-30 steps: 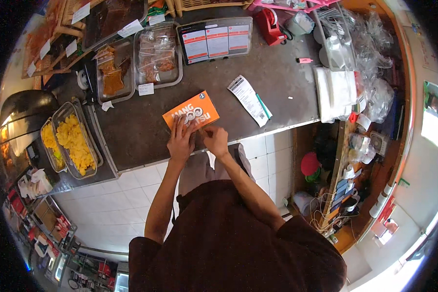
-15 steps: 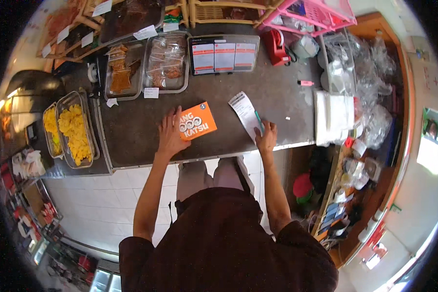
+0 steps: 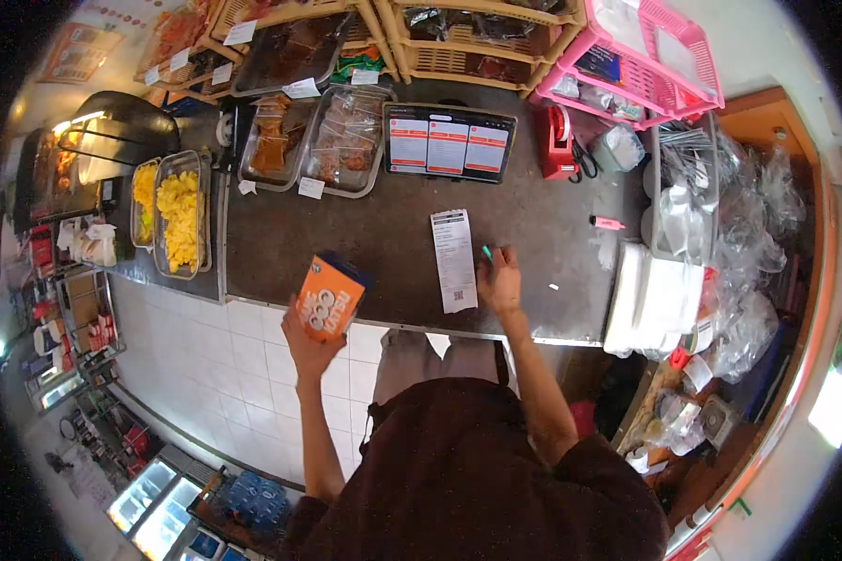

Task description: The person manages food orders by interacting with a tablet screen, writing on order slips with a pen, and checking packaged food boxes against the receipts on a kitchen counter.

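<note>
My left hand [image 3: 305,342] is closed on an orange cardboard box [image 3: 331,294] with white lettering. The box is tilted, lifted at the front edge of the dark counter [image 3: 365,238]. On the counter, a long white printed receipt [image 3: 454,262] lies flat. Just to its right rests my right hand [image 3: 501,288], with a thin green pen [image 3: 487,252] poking out from its closed fingers. Most of the pen is hidden by the hand.
Behind stand a tablet [image 3: 449,145], trays of packed food [image 3: 346,140] and a red tape dispenser [image 3: 558,145]. Yellow food fills containers [image 3: 180,224] at left. At right lie a pink marker [image 3: 608,222], white bags [image 3: 655,304] and a pink basket [image 3: 627,89].
My left hand has lifted the orange box off the counter and drawn it left and toward me. The receipt now lies straighter, with my right hand beside it. The whole view has shifted.
</note>
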A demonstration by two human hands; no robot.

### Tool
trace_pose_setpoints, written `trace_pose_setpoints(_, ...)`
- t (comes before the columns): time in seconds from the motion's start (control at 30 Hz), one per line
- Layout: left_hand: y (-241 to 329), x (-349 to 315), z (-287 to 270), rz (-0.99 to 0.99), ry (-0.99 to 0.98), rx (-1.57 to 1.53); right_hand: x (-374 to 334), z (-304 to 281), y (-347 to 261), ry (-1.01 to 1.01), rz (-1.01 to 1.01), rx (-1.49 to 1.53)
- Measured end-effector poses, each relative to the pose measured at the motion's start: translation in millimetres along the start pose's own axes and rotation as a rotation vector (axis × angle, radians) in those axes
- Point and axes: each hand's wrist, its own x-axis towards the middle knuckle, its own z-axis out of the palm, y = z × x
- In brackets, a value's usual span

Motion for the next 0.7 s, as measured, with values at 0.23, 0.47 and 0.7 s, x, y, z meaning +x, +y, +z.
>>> trace_pose_setpoints(0.23, -0.5, -71.1, -5.9, -0.152, 0.127, -0.248, -14.7, 55.2, -39.5, -0.370, -0.350, -0.188)
trace_pose_setpoints(0.47, -0.2, -13.8, -45.8, 0.007, 0.147, -0.002, -9.6, 201.2, -162.8, -0.385, -0.429, -0.143)
trace_pose_setpoints(0.7, -55.2, 119.8, -42.8, 0.270, 0.062, 0.099, 11.5, 187.8, -188.1, -0.520, -0.177, -0.113)
